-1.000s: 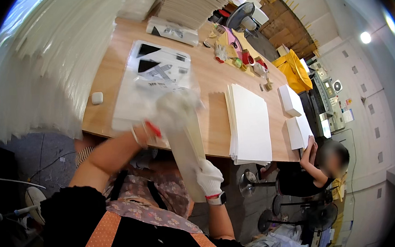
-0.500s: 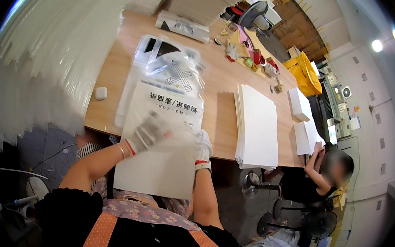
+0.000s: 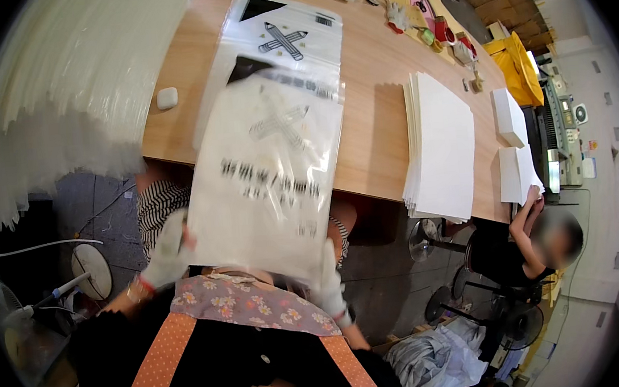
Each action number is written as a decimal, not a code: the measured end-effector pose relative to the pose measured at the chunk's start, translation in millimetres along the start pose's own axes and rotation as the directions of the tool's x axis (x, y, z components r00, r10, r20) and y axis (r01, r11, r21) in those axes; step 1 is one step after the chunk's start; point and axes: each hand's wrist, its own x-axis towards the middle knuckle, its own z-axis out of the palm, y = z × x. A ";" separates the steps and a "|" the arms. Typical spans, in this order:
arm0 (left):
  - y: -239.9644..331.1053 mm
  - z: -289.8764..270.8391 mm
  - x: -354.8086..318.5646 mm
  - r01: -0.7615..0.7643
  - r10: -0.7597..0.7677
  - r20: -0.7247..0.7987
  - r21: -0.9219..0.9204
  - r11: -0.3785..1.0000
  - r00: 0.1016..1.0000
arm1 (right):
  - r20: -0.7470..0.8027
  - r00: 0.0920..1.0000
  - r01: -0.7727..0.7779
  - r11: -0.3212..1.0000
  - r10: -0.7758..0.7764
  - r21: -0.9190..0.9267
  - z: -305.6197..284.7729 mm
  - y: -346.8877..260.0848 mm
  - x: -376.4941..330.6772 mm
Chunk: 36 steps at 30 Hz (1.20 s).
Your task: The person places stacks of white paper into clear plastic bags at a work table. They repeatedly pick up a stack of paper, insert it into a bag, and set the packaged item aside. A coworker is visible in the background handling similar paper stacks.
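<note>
A clear plastic bag [image 3: 267, 211] with pale paper in it lies half over the table's near edge, toward my apron. It bears dark print and crossed pencils, blurred by motion. My left hand [image 3: 169, 254], in a white glove, is closed on the bag's near left edge, thumb on top. At the near right corner, my gloved right hand [image 3: 326, 287] grips the bag's edge; its fingers are partly hidden and smeared. Beneath the bag's far end, further printed plastic bags [image 3: 312, 37] lie flat on the wooden table [image 3: 365, 65].
Clear plastic sleeves [image 3: 82, 80] are heaped at the left, beside a small white case [image 3: 167, 98]. A white paper stack [image 3: 441, 154] stands to the right. Past it are smaller paper stacks [image 3: 511, 119], tape rolls [image 3: 443, 30], a yellow bag [image 3: 514, 68] and a seated person [image 3: 507, 258].
My left hand has left the middle of the bag for its near left edge. Both hands and the bag have come closer to me. The view has shifted.
</note>
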 end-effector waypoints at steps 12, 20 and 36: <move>-31.2 27.0 -3.8 0.235 -0.438 -0.010 -0.833 0.500 0.899 | 0.305 0.952 0.046 0.987 0.004 -0.156 -40.7 -1.9 -3.1; 85.9 -1.7 87.6 -0.436 0.425 -0.119 -0.099 0.894 0.897 | 0.339 0.938 -0.301 0.636 0.066 0.711 -15.1 37.5 72.1; 224.8 -318.5 6.6 -0.718 0.726 -0.686 0.530 0.451 -0.051 | -0.222 0.502 0.760 0.304 -0.836 0.574 -53.1 -403.6 182.4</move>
